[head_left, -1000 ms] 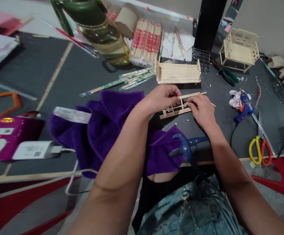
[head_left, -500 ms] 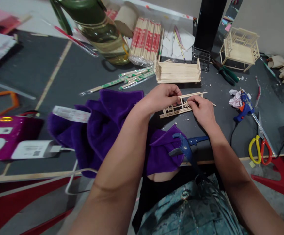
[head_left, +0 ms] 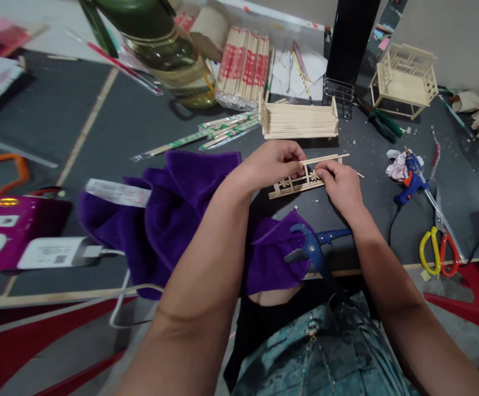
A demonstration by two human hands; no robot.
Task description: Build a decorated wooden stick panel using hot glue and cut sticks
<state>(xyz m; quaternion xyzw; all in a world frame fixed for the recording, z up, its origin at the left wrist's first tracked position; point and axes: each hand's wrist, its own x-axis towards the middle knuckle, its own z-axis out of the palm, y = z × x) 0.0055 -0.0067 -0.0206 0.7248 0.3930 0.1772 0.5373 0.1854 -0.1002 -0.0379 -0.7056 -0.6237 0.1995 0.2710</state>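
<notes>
A small frame of wooden sticks (head_left: 295, 187), with cross-pieces and tiny star-like inserts, lies on the dark table under both hands. My left hand (head_left: 275, 164) pinches its upper stick from the left, fingertips partly hidden behind the thumb. From the right, my right hand (head_left: 341, 184) grips the same frame near an insert with thumb and forefinger. Just behind it stands a miniature bench of sticks (head_left: 301, 122). Below my hands, blue cutting pliers (head_left: 313, 248) rest open on a purple cloth (head_left: 198, 192).
A blue glue gun (head_left: 413, 179) and scissors with yellow and red handles (head_left: 440, 250) lie right. At the back are a miniature stick chair (head_left: 404, 82), green-handled pliers (head_left: 384, 125), bundled chopsticks (head_left: 243, 69) and a bottle (head_left: 177, 71). A purple power socket (head_left: 20, 225) sits left.
Both hands keep their hold on the stick frame, which has hardly moved. The view has shifted very slightly.
</notes>
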